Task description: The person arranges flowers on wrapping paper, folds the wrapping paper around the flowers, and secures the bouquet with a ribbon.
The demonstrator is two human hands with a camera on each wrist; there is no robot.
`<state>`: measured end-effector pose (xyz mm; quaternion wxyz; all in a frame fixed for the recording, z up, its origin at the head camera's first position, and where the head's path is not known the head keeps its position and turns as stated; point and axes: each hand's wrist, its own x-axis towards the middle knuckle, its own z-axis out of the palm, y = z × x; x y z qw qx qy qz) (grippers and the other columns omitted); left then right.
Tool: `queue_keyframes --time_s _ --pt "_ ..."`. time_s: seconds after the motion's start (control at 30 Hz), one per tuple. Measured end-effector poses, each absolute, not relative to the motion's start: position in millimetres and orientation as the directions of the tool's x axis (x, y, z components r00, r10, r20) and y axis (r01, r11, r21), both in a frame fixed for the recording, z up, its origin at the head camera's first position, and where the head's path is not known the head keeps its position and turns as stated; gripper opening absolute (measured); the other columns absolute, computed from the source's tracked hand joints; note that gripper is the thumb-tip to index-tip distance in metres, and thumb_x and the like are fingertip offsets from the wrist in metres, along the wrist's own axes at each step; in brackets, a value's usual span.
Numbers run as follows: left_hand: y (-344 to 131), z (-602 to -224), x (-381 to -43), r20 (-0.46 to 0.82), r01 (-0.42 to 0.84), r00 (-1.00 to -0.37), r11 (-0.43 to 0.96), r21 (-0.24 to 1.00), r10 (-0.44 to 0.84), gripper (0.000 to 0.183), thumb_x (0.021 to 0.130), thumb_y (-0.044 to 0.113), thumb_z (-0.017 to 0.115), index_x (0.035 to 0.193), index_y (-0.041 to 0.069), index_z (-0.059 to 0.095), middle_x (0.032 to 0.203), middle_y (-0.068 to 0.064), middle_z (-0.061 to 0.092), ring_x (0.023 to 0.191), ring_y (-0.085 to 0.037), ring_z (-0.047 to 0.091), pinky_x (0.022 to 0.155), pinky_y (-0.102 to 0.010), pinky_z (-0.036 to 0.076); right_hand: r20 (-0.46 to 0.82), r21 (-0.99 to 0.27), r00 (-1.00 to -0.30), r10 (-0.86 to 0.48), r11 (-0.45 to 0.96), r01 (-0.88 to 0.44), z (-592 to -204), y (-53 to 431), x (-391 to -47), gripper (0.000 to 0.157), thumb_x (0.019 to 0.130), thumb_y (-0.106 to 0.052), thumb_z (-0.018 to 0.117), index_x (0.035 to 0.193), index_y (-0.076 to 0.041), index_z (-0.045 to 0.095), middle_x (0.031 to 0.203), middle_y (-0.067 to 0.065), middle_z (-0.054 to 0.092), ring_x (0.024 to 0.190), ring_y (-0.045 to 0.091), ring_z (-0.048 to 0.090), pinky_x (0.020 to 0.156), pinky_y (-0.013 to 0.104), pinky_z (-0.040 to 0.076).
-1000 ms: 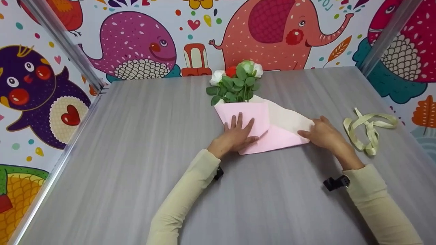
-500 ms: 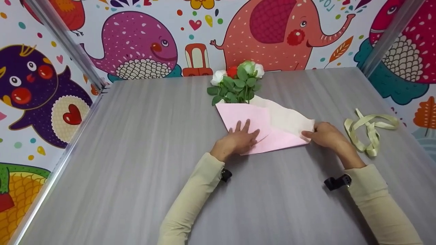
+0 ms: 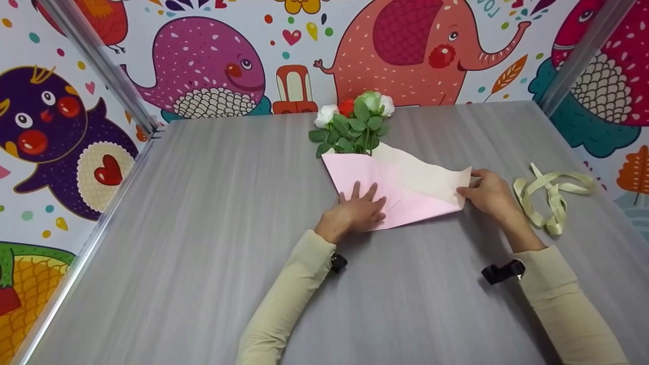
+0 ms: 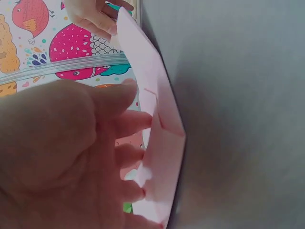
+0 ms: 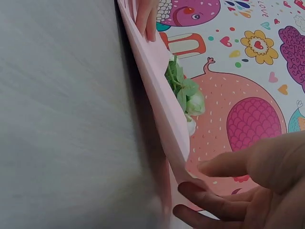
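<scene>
Looks like your right hand (image 3: 485,193) has slid a little up the frame in the last half second, taking the right corner of the pink paper sheet with the cream inner face (image 3: 375,170) with it, while your left hand (image 3: 357,213) has barely budged. Fingers first: on the right, thumb in front and index behind, lightly pinching the sheet's right edge. On the left, they're straight and spread, tips resting on the folded pink layers at the lower centre of the paper; can't tell how hard you're pressing.

The sheet itself sits just right of centre in the frame, pink on the left and along the bottom, cream showing at upper right. Poking out of its top, at upper centre, is your bunch of white, red and pale green roses with dark green leaves (image 3: 357,124). Off to the right, well apart from the paper, there's a loose pale yellow-green satin ribbon (image 3: 556,207), all on the grey wood-grain table (image 3: 203,228).

My two cents: I'd keep the left fingers flat so the layers don't slip, and hold that edge gently, since a hard pinch would probably crease it. Even tension beats tugging the corner, imo.
</scene>
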<state>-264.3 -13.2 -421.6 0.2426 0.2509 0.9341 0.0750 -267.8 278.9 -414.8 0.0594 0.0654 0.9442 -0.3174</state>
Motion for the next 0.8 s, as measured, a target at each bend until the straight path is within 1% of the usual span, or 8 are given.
queue_keyframes --time_s 0.13,0.3,0.37,0.43,0.53,0.6,0.7,0.8 --pt "-13.4 -421.5 -265.2 -0.419 0.439 -0.750 0.859 0.264 0.512 0.054 0.109 0.036 0.033 0.161 0.024 0.022 0.171 -0.005 -0.001 0.156 -0.040 -0.007 0.124 -0.063 0.008 -0.074 -0.644 -0.992 0.105 0.754 0.128 -412.0 269.4 -262.8 0.065 0.095 -0.015 0.063 0.147 0.013 0.036 0.118 0.035 0.062 0.093 0.034 0.063 0.065 0.021 0.044" --pt "-14.3 -422.1 -266.4 -0.421 0.445 -0.742 0.853 0.273 0.522 0.055 0.109 0.034 0.034 0.161 0.022 0.021 0.171 -0.006 -0.002 0.156 -0.041 -0.008 0.125 -0.060 0.007 0.013 -0.702 -0.992 0.125 0.707 0.080 -405.4 256.4 -256.2 0.057 0.097 -0.014 0.061 0.146 0.007 0.043 0.120 0.033 0.065 0.102 0.037 0.065 0.066 0.015 0.042" --pt "-15.2 -422.5 -267.1 -0.423 0.444 -0.741 0.853 0.274 0.522 0.056 0.109 0.032 0.036 0.161 0.023 0.020 0.171 -0.006 -0.003 0.156 -0.041 -0.008 0.125 -0.059 0.006 0.028 -0.731 -0.990 0.140 0.678 0.075 -402.2 251.4 -254.2 0.052 0.097 -0.015 0.061 0.143 0.004 0.048 0.117 0.029 0.067 0.098 0.030 0.064 0.065 0.012 0.041" --pt "-15.6 -422.7 -267.7 -0.423 0.444 -0.741 0.853 0.272 0.521 0.056 0.109 0.029 0.038 0.161 0.023 0.020 0.171 -0.007 -0.002 0.156 -0.041 -0.008 0.125 -0.060 0.006 0.034 -0.779 -0.989 0.144 0.623 0.064 -399.6 246.9 -252.5 0.049 0.097 -0.015 0.062 0.141 0.004 0.051 0.107 0.018 0.071 0.092 0.016 0.063 0.066 0.010 0.043" --pt "-15.8 -422.9 -268.1 -0.419 0.447 -0.743 0.853 0.269 0.522 0.057 0.108 0.025 0.040 0.161 0.023 0.020 0.171 -0.007 -0.001 0.156 -0.042 -0.008 0.123 -0.063 0.007 0.014 -0.884 -0.993 0.117 0.465 0.042 -396.9 240.9 -249.9 0.050 0.098 -0.016 0.061 0.142 0.006 0.049 0.096 -0.004 0.067 0.083 0.001 0.059 0.069 0.010 0.048" --pt "-15.6 -422.6 -267.9 -0.417 0.446 -0.743 0.852 0.274 0.524 0.058 0.107 0.023 0.041 0.161 0.023 0.020 0.171 -0.008 -0.001 0.156 -0.042 -0.007 0.122 -0.065 0.007 -0.008 -0.943 -0.996 0.085 0.332 0.036 -395.6 237.5 -248.0 0.055 0.100 -0.020 0.059 0.146 0.006 0.043 0.097 -0.013 0.061 0.086 -0.002 0.058 0.072 0.012 0.052" --pt "-15.6 -421.8 -267.9 -0.416 0.448 -0.740 0.848 0.282 0.529 0.059 0.106 0.021 0.041 0.162 0.023 0.020 0.171 -0.008 -0.001 0.155 -0.042 -0.008 0.122 -0.067 0.006 -0.044 -0.989 -0.999 0.029 0.138 0.048 -394.2 233.3 -245.7 0.063 0.102 -0.031 0.057 0.150 0.003 0.036 0.110 -0.009 0.055 0.100 0.005 0.057 0.077 0.016 0.056" --pt "-17.4 -421.0 -269.1 -0.418 0.452 -0.728 0.839 0.303 0.543 0.060 0.106 0.021 0.041 0.162 0.023 0.019 0.171 -0.008 -0.001 0.155 -0.042 -0.008 0.122 -0.066 0.006 -0.068 -0.998 -0.998 -0.016 -0.010 0.068 -394.2 230.4 -244.4 0.060 0.102 -0.040 0.054 0.146 -0.003 0.038 0.122 -0.004 0.049 0.110 0.011 0.054 0.080 0.020 0.057"
